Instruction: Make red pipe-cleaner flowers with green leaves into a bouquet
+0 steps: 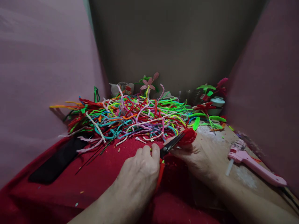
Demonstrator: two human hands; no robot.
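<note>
Head view, the sole view. The left hand (142,165) has its fingers curled around the handles of one pair of scissors (171,145). The right hand (196,152) appears to pinch one red fuzzy piece (190,137) between thumb and fingers, though the contact is partly hidden; the dark blades lie across the piece, and whether they are parted cannot be told.

The red piece, at the right fingertips, is probably very light, soft and easily bent or crushed; a gentle pinch near its base should suit it best. The scissors are likely stiff and smooth, best held by the orange handles.

Beyond both hands' fingers lies one heap of fuzzy stems (140,116) in many colours, too tangled to count. Behind the heap, one pink flower (147,84) with rounded petals shows clearly. To the right of the right fingers, on the board (221,146), rests one pink glue gun (257,168); farther beyond those fingers stands one jar with a pale lid (217,102). To the left of the left fingers, on the red cloth (98,177), lies one flat black object (54,165).
</note>
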